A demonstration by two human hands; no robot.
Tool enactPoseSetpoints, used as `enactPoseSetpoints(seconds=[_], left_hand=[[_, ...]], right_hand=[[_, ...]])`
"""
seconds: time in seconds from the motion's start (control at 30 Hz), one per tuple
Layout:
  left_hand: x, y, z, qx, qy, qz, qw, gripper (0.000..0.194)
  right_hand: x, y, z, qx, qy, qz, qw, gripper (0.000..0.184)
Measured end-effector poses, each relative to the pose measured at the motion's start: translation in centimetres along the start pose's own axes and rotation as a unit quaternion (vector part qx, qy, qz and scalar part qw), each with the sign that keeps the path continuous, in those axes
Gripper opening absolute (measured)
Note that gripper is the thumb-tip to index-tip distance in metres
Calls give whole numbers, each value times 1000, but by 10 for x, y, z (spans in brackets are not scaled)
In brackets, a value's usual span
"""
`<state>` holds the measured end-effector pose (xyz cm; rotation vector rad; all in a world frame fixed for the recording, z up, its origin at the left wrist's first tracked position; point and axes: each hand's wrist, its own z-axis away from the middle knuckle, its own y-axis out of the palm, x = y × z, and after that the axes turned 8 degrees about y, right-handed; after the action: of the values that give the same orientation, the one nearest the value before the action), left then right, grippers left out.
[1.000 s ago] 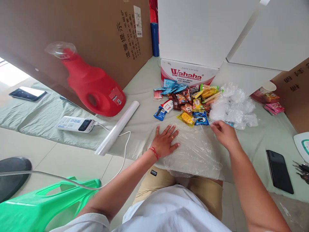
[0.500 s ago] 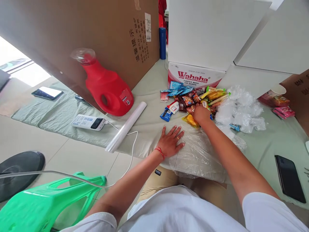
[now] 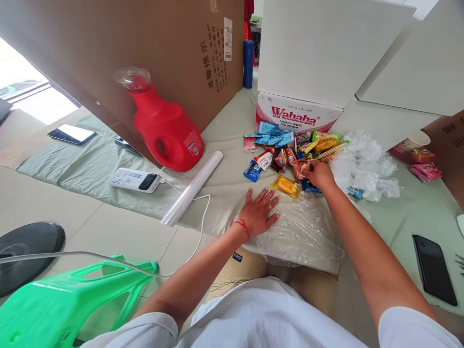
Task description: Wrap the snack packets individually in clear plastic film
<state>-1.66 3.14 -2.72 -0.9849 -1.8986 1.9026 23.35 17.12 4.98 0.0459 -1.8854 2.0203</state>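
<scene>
My left hand (image 3: 258, 212) lies flat with fingers spread at the left edge of a clear plastic sheet (image 3: 299, 232) near the table's front. My right hand (image 3: 321, 175) pinches a brown snack packet (image 3: 301, 169) at the front of a pile of wrapped snacks. Just in front of that packet lies a yellow snack packet (image 3: 286, 187). A dark blue packet (image 3: 311, 186) shows partly under my right hand. Light blue packets (image 3: 273, 135) top the back of the pile, and a blue packet (image 3: 252, 171) sits at its left edge.
Clear crumpled plastic bags (image 3: 368, 164) lie right of the pile. A Wahaha box (image 3: 297, 116) stands behind it. To the left are a plastic film roll (image 3: 192, 188), a red jug (image 3: 166, 130) and a white power bank (image 3: 134, 180). A black phone (image 3: 435, 268) lies at right.
My right hand has shifted right and now lifts a brown packet from the pile. The yellow packet in front is more exposed. My left hand stays on the plastic sheet.
</scene>
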Motion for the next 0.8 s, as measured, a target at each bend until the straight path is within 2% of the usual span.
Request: enactPoseSetpoints(seconds=[0.07,0.13,0.17,0.2,0.27,0.37,0.4,0.43,0.5,0.6,0.73,0.8], left_hand=[[0,0,0,-1,-4,-1,1000,65],[0,0,0,-1,-4,2,1000,65],[-1,0,-1,-1,-4,4,1000,65],[-1,0,-1,-1,-3,7,1000,64],[-1,0,-1,-5,-4,8,1000,59],[-1,0,0,-9,-6,4,1000,55],[-1,0,0,-9,-5,2,1000,55],[-1,0,0,-9,-5,0,1000,54],[-1,1,0,-9,-4,-6,1000,55],[-1,1,0,-8,-3,-13,1000,55],[-1,1,0,-6,-2,-17,1000,56],[-1,1,0,-4,-2,-18,1000,56]], right_hand=[[-8,-9,9,-44,-12,-52,998,35],[-16,-21,25,-92,-72,-116,986,38],[-20,-29,36,-97,-109,-150,978,41],[-24,-36,48,-77,-143,-182,970,44],[-29,-48,74,42,-199,-226,953,48],[-30,-46,104,272,-275,-211,898,42],[-29,-39,110,314,-297,-191,881,39],[-28,-30,113,326,-312,-168,876,35],[-26,-10,114,279,-316,-124,898,27],[-22,11,105,160,-290,-89,939,26],[-10,14,88,32,-235,-61,969,34],[-4,13,76,22,-219,-16,975,40]])
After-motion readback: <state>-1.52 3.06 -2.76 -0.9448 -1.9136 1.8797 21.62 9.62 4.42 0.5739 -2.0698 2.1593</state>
